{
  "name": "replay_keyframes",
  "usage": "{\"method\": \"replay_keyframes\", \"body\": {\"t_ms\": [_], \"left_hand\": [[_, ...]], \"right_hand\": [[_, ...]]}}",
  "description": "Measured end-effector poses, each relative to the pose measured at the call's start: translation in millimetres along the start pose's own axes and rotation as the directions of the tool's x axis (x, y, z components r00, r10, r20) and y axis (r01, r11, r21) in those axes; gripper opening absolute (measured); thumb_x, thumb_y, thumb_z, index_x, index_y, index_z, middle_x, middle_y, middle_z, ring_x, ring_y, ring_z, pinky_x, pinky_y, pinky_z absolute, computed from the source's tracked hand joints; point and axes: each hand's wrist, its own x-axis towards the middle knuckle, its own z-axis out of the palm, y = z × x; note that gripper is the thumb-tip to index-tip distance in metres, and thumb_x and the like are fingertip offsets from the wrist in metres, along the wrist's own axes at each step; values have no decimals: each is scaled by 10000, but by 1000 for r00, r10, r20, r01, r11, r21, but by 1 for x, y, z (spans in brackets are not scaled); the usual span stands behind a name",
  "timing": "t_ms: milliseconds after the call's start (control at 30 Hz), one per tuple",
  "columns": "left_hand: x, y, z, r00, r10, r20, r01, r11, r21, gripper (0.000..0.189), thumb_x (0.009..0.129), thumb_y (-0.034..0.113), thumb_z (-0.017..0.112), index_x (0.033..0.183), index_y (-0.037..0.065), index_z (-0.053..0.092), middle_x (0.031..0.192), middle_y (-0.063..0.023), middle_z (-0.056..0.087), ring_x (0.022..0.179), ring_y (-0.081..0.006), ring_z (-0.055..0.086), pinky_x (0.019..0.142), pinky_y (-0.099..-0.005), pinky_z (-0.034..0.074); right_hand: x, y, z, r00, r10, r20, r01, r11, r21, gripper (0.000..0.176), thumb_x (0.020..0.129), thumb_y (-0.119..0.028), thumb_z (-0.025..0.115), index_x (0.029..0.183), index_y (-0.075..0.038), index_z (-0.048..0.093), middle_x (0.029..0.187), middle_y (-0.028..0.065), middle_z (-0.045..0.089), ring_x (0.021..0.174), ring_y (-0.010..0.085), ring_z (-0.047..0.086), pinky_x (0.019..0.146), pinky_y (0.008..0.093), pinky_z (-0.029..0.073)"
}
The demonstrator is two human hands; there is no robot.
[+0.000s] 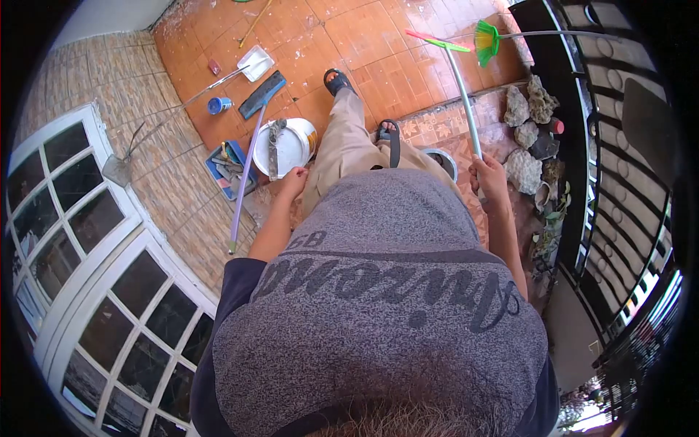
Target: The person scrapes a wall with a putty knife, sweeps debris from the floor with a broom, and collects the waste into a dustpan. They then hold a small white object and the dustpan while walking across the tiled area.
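Note:
My right hand (488,176) is wrapped round the pale handle of a squeegee (464,95), whose green and red head points away from me. My left hand (294,182) hangs by my thigh, fingers curled closed; what it holds, if anything, is too small to tell. Beside it stands a white bucket (295,156) with a grey, stained tool lying across it. A purple-handled broom (246,171) with a dark blue head leans past the bucket. Left of that handle is a blue bin (218,186) of grey items.
A blue can (219,105), a white dustpan (256,64) and a small red block (213,67) are on the orange tiles. A green bristled broom head (486,44) is at the upper right. Rocks (523,171) line the right side beside a black gate (619,146).

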Motion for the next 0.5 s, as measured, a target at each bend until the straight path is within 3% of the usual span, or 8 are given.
{"method": "replay_keyframes", "body": {"t_ms": [100, 200, 267, 300, 400, 467, 500], "left_hand": [[20, 29, -27, 998, -59, 8, 59, 998, 19, 281, 842, 275, 597, 982, 33, 627, 893, -120, 667, 828, -221, 636, 743, -323, 492], [64, 29, -46, 998, 36, -49, -35, 999, 33, 282, 841, 277, 593, 980, 35, 628, 897, -121, 669, 830, -215, 639, 749, -319, 491], [94, 34, -62, 998, 37, -43, -37, 999, 16, 303, 852, 311, 579, 982, 43, 630, 918, -140, 667, 851, -241, 642, 764, -345, 491], [124, 18, -63, 997, 67, -43, -64, 996, 67, 322, 861, 342, 563, 974, 49, 633, 941, -161, 661, 878, -279, 640, 787, -382, 486], [178, 37, -102, 986, 155, 62, -163, 973, 161, 323, 853, 361, 547, 969, 75, 644, 946, -160, 658, 922, -293, 626, 820, -381, 478], [202, 84, -149, 982, 136, 134, -174, 928, 331, 300, 850, 343, 544, 975, 91, 648, 932, -143, 663, 914, -282, 629, 818, -370, 479], [253, 54, -152, 972, 170, 162, -203, 953, 223, 293, 851, 341, 541, 970, 95, 647, 926, -137, 666, 908, -283, 630, 806, -374, 485]], "right_hand": [[12, -14, 16, 1000, 9, -30, -10, 999, -35, 127, 920, -180, 500, 877, -61, 519, 611, -15, 467, 385, 60, 411, 331, 210, 298], [30, -36, 35, 998, 4, -58, -4, 1000, 7, 173, 918, -165, 492, 783, -60, 520, 593, -12, 459, 390, 66, 405, 349, 222, 313], [42, -55, 48, 993, 82, -88, -75, 994, 80, 182, 917, -164, 491, 774, -55, 520, 589, -3, 465, 391, 76, 415, 355, 228, 326], [50, -62, 55, 993, 51, -104, -45, 997, 56, 183, 916, -168, 490, 779, -53, 524, 594, -1, 475, 390, 81, 425, 354, 231, 331], [84, -75, 76, 988, 62, -144, -48, 994, 97, 185, 914, -178, 496, 777, -56, 521, 595, -1, 477, 389, 82, 432, 352, 237, 336], [100, -83, 98, 986, 45, -159, -24, 991, 129, 167, 911, -179, 501, 796, -60, 522, 597, -1, 478, 384, 81, 427, 344, 234, 328], [105, -90, 112, 980, 49, -193, -19, 988, 153, 161, 909, -177, 501, 800, -60, 519, 592, 0, 477, 380, 78, 424, 339, 231, 320]]}}
